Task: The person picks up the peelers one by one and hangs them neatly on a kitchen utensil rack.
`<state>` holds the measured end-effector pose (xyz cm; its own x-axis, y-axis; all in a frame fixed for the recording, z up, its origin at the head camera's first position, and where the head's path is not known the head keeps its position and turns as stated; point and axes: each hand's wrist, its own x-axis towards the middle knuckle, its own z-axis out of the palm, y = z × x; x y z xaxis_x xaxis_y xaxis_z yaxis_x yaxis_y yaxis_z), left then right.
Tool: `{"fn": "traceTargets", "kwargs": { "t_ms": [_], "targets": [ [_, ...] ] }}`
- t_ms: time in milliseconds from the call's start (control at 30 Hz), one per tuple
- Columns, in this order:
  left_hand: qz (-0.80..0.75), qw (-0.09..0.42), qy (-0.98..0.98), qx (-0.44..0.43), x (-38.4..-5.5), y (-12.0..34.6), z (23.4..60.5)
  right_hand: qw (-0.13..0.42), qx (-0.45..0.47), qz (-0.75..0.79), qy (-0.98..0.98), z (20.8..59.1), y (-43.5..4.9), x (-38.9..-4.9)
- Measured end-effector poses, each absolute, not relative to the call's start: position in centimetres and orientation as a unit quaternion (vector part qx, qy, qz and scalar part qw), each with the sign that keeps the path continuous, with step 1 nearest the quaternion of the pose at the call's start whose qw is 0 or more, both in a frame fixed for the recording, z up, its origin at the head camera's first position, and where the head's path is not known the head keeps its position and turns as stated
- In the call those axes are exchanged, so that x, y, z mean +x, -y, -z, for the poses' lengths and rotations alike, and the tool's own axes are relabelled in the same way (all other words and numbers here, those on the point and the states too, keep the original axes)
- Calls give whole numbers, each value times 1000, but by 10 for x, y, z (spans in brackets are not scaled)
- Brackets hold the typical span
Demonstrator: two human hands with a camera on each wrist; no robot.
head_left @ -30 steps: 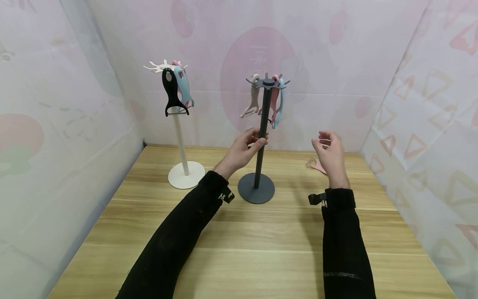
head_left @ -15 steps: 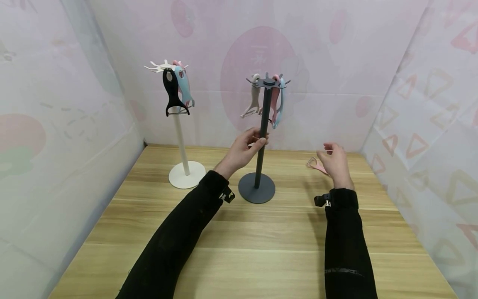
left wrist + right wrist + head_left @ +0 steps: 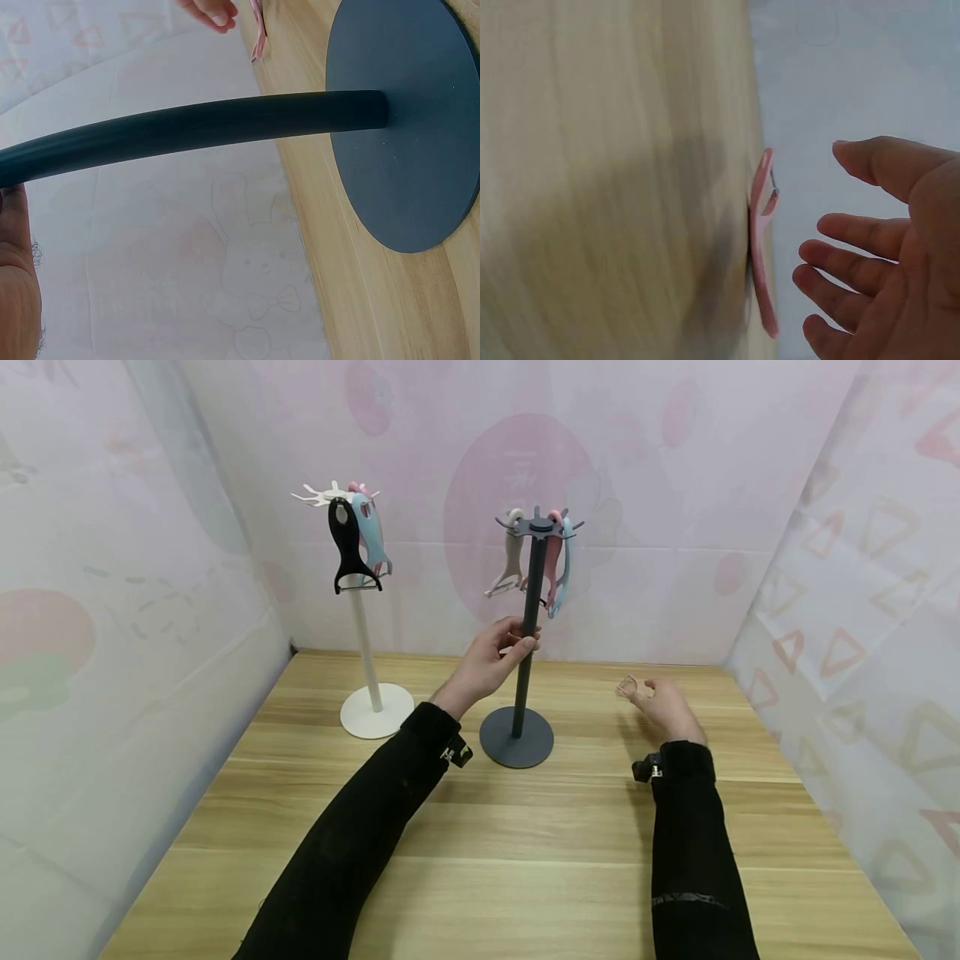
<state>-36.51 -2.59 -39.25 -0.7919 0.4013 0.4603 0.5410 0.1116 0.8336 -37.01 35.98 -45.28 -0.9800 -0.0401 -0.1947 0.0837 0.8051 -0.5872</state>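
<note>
My left hand grips the post of a dark grey stand between thumb and fingers; the post and round base fill much of the left wrist view. From its top hooks hang a beige peeler, a pink peeler and a light blue peeler. Over at the right, a pink peeler lies on the table. My right hand is beside it, thumb and fingers spread and apart from it in the right wrist view. In the head view that hand hides the handle, leaving the peeler's head visible.
A white stand stands to the left, holding a black peeler, a light blue peeler and a pink one mostly hidden behind. The wooden table meets a patterned cloth backdrop at its rear edge.
My right hand has moved slightly right, then down to the pink peeler on the table, covering its handle in the head view. The left hand keeps its grip on the dark grey post.
</note>
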Motion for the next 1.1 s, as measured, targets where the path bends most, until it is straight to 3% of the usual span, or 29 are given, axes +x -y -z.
{"fn": "traceTargets", "kwargs": {
  "t_ms": [200, 367, 867, 1100],
  "targets": [
    [585, 60, 743, -319, -366, 26, 394, 109, -16, 304, -946, 489, -379, -393],
    [584, 60, 745, -317, -366, 25, 394, 165, 8, 325, -931, 464, -360, -369],
    [588, 60, 742, -316, -366, 25, 394, 127, -50, 284, -949, 460, -344, -362],
    [587, 59, 742, -317, -365, 25, 394, 179, -82, 283, -939, 451, -341, -360]
  ]
}}
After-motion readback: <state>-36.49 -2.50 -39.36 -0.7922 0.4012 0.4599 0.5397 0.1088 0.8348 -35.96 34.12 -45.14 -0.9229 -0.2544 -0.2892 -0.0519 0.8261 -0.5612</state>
